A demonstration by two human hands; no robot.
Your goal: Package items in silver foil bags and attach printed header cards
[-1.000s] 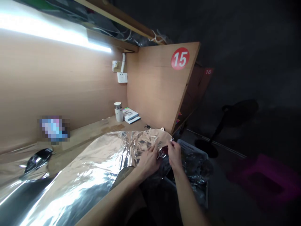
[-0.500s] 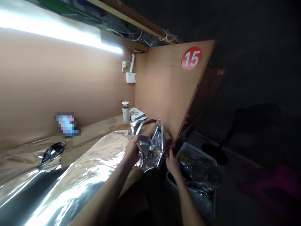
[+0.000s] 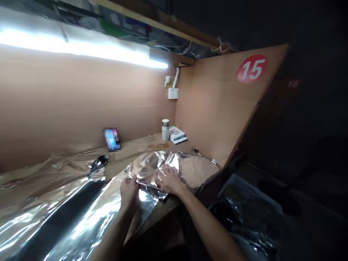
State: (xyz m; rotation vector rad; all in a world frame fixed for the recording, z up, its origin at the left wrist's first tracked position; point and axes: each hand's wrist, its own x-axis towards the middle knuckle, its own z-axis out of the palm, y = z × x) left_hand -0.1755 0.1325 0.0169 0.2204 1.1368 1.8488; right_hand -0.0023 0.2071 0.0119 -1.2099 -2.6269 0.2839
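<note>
Shiny silver foil-like sheeting (image 3: pixel 89 210) spreads over the worktop in the head view and runs off toward the lower left. My left hand (image 3: pixel 129 192) is closed on the near edge of a crumpled part of this sheeting, fingers pinched together. My right hand (image 3: pixel 170 179) lies on the crumpled silver part with its fingers spread, pressing on the surface. Right of that hand is a matte, pinkish-tan patch (image 3: pixel 197 168); whether it is sheeting or something else I cannot tell. A dark, glossy oval piece (image 3: pixel 99 165) rests on the sheeting at left.
A blurred phone-like screen (image 3: pixel 112 139) leans at the back wall. A white flask (image 3: pixel 165 129) and small boxes (image 3: pixel 176 133) stand in the corner. The partition marked 15 (image 3: pixel 252 69) bounds the right side. On the floor at right, a basket (image 3: pixel 252 192) holds clear plastic.
The crumpled silver piece held up between both hands is now down flat on the worktop. My right hand has moved left from near the basket onto the sheeting. The view has turned left.
</note>
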